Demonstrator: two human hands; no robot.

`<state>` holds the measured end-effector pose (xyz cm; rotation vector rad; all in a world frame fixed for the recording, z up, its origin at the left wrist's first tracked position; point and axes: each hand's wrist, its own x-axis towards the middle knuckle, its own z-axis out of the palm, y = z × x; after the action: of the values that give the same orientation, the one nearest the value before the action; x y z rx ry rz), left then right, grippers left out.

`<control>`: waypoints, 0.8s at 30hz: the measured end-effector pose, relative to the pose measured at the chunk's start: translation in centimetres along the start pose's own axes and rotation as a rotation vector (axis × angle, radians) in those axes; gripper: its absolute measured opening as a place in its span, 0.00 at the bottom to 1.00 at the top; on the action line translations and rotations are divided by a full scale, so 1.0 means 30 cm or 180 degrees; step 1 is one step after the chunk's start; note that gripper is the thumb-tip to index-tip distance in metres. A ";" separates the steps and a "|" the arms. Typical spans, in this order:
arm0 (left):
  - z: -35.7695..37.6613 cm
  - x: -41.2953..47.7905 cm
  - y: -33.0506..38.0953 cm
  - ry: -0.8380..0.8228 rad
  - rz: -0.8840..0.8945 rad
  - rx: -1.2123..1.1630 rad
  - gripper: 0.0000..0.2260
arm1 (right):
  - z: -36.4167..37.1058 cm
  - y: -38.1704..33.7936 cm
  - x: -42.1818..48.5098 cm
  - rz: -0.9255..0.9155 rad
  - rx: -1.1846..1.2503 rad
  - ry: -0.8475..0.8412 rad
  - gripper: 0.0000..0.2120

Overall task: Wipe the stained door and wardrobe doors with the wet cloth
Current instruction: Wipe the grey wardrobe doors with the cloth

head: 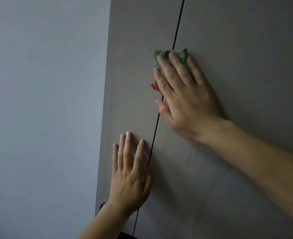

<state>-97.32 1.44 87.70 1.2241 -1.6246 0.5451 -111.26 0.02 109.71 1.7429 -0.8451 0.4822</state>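
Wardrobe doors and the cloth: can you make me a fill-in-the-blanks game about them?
The right hand presses a mostly ____ cloth on the wardrobe doors.
The left hand lies flat on a door, holding ____.
The cloth covers part of the dark gap between ____ doors.
Missing words: green, nothing, two.

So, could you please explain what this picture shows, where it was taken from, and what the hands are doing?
No machine here: these are a person's two bare hands, seen from a camera worn on the head, looking forward. The right hand presses a green cloth flat over the dark gap between the two wardrobe doors. The left hand lies flat on the left door and holds nothing. Faint drip streaks show on the right door below the right wrist. A grey wall is at the left.
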 end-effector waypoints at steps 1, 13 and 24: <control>0.011 -0.018 -0.011 0.0051 -0.0032 -0.0006 0.33 | 0.005 -0.036 0.042 -0.0061 -0.0030 0.0030 0.35; 0.155 -0.272 -0.116 0.0450 -0.0044 -0.0218 0.33 | 0.054 -0.163 0.071 -0.0279 -0.0209 0.0014 0.38; 0.149 -0.328 -0.024 0.0139 -0.0446 -0.0138 0.31 | 0.115 -0.382 -0.089 -0.0853 -0.0438 -0.0274 0.42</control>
<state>-98.61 2.05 76.96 1.2741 -1.4940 0.4433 -104.84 -0.59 99.28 1.7264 -0.6747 0.1680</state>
